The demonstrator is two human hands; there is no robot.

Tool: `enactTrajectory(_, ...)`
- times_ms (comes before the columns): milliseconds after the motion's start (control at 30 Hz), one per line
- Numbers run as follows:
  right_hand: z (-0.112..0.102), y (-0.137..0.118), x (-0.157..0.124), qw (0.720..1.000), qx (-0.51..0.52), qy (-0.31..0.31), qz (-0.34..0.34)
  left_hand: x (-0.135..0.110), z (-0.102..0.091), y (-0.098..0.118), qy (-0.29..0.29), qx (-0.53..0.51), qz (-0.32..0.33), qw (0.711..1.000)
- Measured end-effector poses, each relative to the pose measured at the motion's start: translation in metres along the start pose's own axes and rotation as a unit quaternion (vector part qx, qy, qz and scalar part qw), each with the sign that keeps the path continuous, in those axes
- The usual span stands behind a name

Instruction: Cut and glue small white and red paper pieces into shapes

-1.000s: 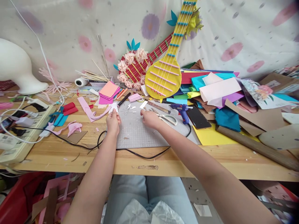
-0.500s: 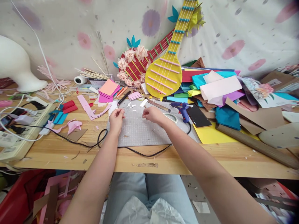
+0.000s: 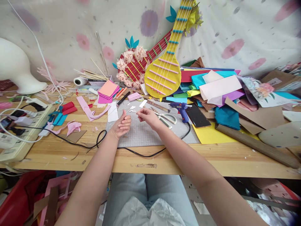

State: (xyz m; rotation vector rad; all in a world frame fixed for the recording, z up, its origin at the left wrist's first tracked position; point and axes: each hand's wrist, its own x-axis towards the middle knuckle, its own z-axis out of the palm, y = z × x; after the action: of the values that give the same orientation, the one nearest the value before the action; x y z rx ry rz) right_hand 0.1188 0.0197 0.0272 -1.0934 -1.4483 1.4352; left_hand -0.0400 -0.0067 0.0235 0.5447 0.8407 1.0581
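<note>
Moved since the earlier frame: right hand, shifted toward the left hand. Left: thumb raised, fingers half-curled. Right: fingertips drawn narrow. Contents of either: cannot tell. White paper pieces: centre of frame, loose on grey mat. Hazards, as judged: a brushing hand could scatter the pieces; a forearm catching black cord could drag the glue gun.

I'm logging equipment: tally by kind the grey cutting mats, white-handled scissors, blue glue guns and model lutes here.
Grey cutting mat: 1
White-handled scissors: 1
Blue glue gun: 1
Yellow model lute, red model lute: 2
Total: 5
</note>
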Motion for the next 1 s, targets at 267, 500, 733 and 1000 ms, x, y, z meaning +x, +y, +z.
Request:
enactTrajectory(267,0.026,-0.016,0.003,0.968,-0.218,-0.021,-0.121,0.002,-0.002,-0.001,-0.016,-0.028,-0.049,0.998)
enactTrajectory(500,0.025,-0.022,-0.003,0.920,-0.367,-0.007,-0.135,0.005,-0.005,-0.002,-0.029,-0.102,-0.082,0.991)
enactTrajectory(733,0.024,-0.021,-0.001,0.911,-0.390,0.054,-0.121,0.006,-0.004,-0.003,-0.087,-0.190,-0.158,0.965)
enactTrajectory(1000,0.022,-0.018,0.001,0.912,-0.378,0.025,-0.159,0.005,-0.003,-0.002,-0.078,-0.224,-0.164,0.957)
